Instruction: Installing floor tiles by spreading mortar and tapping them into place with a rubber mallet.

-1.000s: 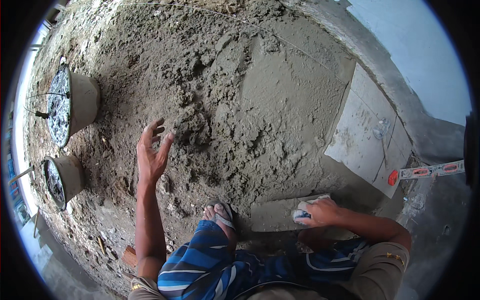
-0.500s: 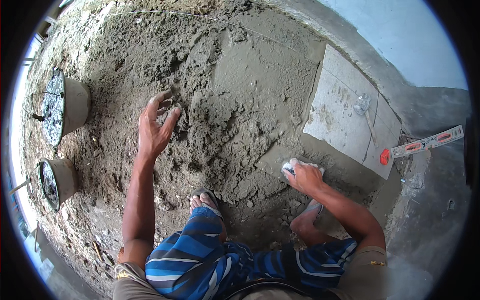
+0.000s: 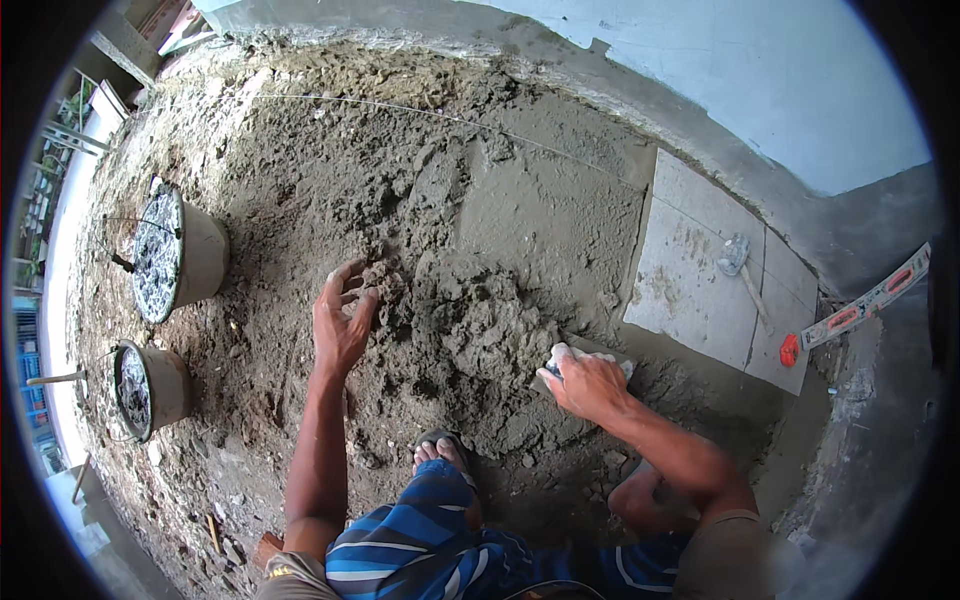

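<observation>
My right hand (image 3: 592,386) grips a plastering trowel (image 3: 626,364). Most of its handle is hidden by my fingers, and its flat blade presses at the right side of a heap of wet grey mortar (image 3: 490,330). To the left, my left hand (image 3: 342,318) is open with curved fingers, thumb apart, at the mortar's rough left edge. A crumbly clump (image 3: 384,285) lies by its fingertips. Beyond the heap, a smoother mortar patch (image 3: 545,205) stretches toward the wall.
Pale floor tiles (image 3: 690,265) lie at the right, with a mallet (image 3: 745,275) on top. A spirit level (image 3: 860,303) rests its red end at their edge. A string line (image 3: 410,109) crosses the far side. Two buckets (image 3: 203,258) (image 3: 168,388) stand on rough ground at left.
My right hand has moved the trowel left and nearer, against the heap, which looks more piled up. The whole view has shifted, showing more wall and far ground. My left hand stays open.
</observation>
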A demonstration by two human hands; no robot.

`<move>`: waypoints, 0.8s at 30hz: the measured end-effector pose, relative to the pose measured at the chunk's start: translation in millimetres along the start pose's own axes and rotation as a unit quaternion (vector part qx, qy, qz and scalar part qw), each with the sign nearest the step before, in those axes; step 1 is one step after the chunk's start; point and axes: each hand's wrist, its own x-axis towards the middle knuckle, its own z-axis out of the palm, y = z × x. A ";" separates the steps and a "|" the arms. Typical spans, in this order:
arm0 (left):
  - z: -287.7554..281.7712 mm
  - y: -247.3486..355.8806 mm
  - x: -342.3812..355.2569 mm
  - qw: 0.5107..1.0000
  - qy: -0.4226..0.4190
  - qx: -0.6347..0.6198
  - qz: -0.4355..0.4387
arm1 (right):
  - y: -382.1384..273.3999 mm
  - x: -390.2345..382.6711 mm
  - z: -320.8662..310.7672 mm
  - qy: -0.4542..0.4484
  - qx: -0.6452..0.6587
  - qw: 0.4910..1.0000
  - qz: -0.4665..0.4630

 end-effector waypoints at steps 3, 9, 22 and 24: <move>-3.8 -29.3 11.8 0.991 0.016 -0.101 -0.085 | -4.9 1.2 -33.0 0.015 0.023 1.000 -0.007; 34.7 -48.0 174.0 0.940 -0.041 -0.295 -0.167 | -27.5 26.9 -75.9 0.092 0.225 0.970 -0.011; 138.9 -29.3 341.5 0.807 0.002 -0.543 -0.230 | -57.5 218.2 -173.3 -0.043 0.838 0.543 0.025; 141.9 -37.2 331.6 0.938 -0.009 -0.296 -0.180 | -58.3 271.6 -165.8 0.042 0.860 0.498 0.108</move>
